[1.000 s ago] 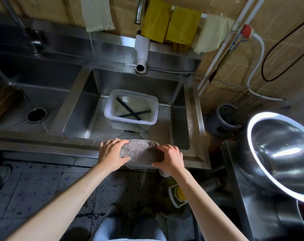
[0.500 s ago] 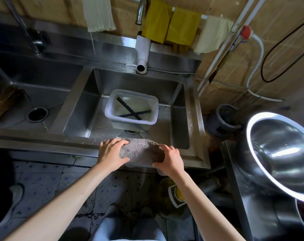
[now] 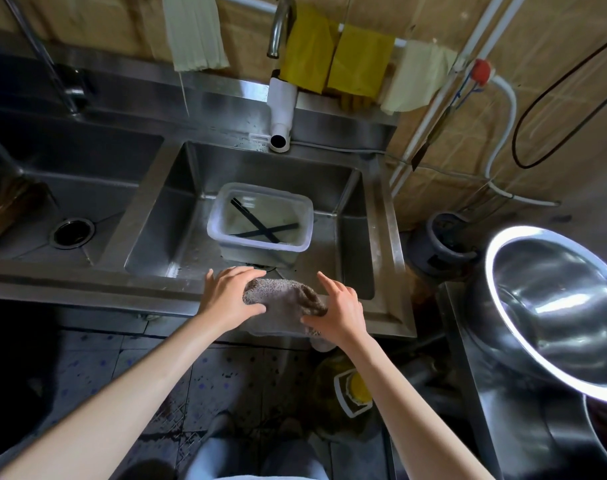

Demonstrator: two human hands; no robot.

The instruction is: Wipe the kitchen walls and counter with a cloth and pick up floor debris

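Note:
A grey-brown cloth [image 3: 284, 306] lies bunched on the front rim of the steel sink [image 3: 122, 289] and hangs a little over its edge. My left hand [image 3: 229, 296] holds the cloth's left end, fingers over the top and thumb under the near side. My right hand [image 3: 343, 313] is at the cloth's right end with its fingers spread and lifted; only the thumb and palm edge touch the fabric. The tiled wall [image 3: 555, 98] rises behind the sink.
A clear plastic tub [image 3: 305, 233] with two black sticks sits in the right basin under the faucet [image 3: 279, 26]. Yellow cloths [image 3: 336, 60] hang on a rail. A large steel bowl [image 3: 555, 306] is at right; a yellow-capped bottle [image 3: 350, 389] stands on the floor.
My right hand has let go of the cloth's right end and spread its fingers. The cloth has loosened and bunched up there. My left hand stays in place.

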